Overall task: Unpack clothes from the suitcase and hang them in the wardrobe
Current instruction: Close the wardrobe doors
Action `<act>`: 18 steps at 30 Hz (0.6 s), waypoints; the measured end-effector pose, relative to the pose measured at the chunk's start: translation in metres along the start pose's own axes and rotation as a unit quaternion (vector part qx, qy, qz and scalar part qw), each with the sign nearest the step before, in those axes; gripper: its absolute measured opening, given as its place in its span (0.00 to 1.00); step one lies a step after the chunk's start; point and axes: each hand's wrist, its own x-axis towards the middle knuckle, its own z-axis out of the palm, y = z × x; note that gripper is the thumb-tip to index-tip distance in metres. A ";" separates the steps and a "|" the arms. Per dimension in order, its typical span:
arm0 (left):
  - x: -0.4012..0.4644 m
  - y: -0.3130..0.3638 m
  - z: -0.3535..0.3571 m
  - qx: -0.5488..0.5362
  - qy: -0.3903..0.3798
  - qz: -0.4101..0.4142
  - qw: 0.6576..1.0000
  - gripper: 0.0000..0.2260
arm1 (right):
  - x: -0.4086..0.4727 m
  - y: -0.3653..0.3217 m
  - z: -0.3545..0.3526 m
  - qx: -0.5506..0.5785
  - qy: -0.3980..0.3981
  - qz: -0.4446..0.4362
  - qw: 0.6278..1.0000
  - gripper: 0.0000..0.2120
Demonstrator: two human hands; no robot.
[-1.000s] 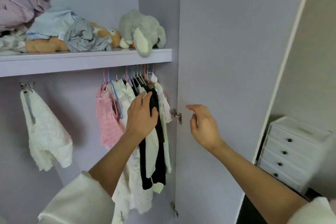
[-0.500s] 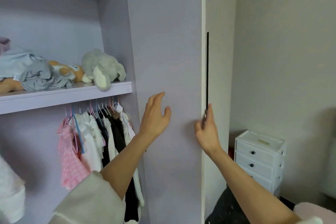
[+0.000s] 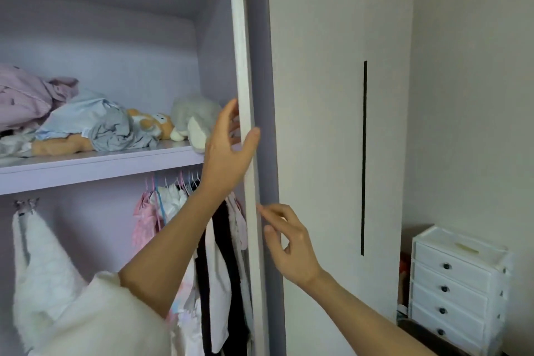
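The left hand (image 3: 228,150) is up at the edge of the wardrobe door (image 3: 245,66), thumb hooked over the door's front edge and fingers reaching behind it, so it grips the door by its rim. Just below, on the other side of that edge, the right hand (image 3: 289,243) hovers with fingers loosely bent and the fingertips touching or nearly touching the door's edge; it holds nothing. The hanging clothes (image 3: 219,240) sit directly under and behind the left forearm, inside the wardrobe: pink, white and black pieces packed together on pastel hangers (image 3: 179,179) along the rail. Further left of that arm a white fluffy garment (image 3: 37,254) hangs alone from a clip. Level with the left hand, just to its left, the lilac shelf (image 3: 86,165) carries a grey plush toy (image 3: 193,121), an orange-and-white soft toy (image 3: 150,121) and a heap of crumpled pale blue, grey and pink clothing (image 3: 86,121). To the right of the right hand the closed white door (image 3: 318,124) shows a long black handle strip (image 3: 363,159), and beyond it stands a small white drawer unit (image 3: 453,292) with dark knobs.
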 end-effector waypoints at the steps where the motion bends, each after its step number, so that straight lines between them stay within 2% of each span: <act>1: 0.001 -0.002 -0.010 0.021 0.030 0.006 0.999 0.19 | 0.008 -0.003 0.010 0.016 -0.001 0.010 1.000 0.18; 4: 0.004 -0.018 -0.055 0.116 0.055 0.025 0.991 0.19 | 0.044 -0.010 0.047 -0.008 -0.035 0.031 0.999 0.24; 7: 0.005 -0.044 -0.110 0.273 0.062 0.057 0.958 0.26 | 0.079 -0.007 0.097 -0.099 -0.090 -0.011 0.991 0.33; 9: 0.008 -0.059 -0.139 0.415 0.078 0.101 0.901 0.25 | 0.094 -0.001 0.124 -0.157 -0.121 -0.029 0.980 0.35; 10: 0.009 -0.066 -0.151 0.488 0.074 0.122 0.861 0.24 | 0.099 0.003 0.137 -0.177 -0.135 -0.029 0.975 0.36; 12: 0.013 -0.087 -0.177 0.607 0.042 0.141 0.781 0.21 | 0.110 0.010 0.168 -0.206 -0.142 -0.033 0.968 0.36; 14: 0.019 -0.106 -0.192 0.674 0.000 0.137 0.726 0.20 | 0.118 0.019 0.188 -0.258 -0.129 -0.046 0.956 0.36; 15: 0.022 -0.116 -0.201 0.694 -0.016 0.125 0.709 0.21 | 0.123 0.025 0.200 -0.276 -0.129 -0.053 0.951 0.36; 18: 0.029 -0.138 -0.214 0.709 -0.050 0.073 0.700 0.23 | 0.136 0.039 0.216 -0.313 -0.139 -0.063 0.938 0.36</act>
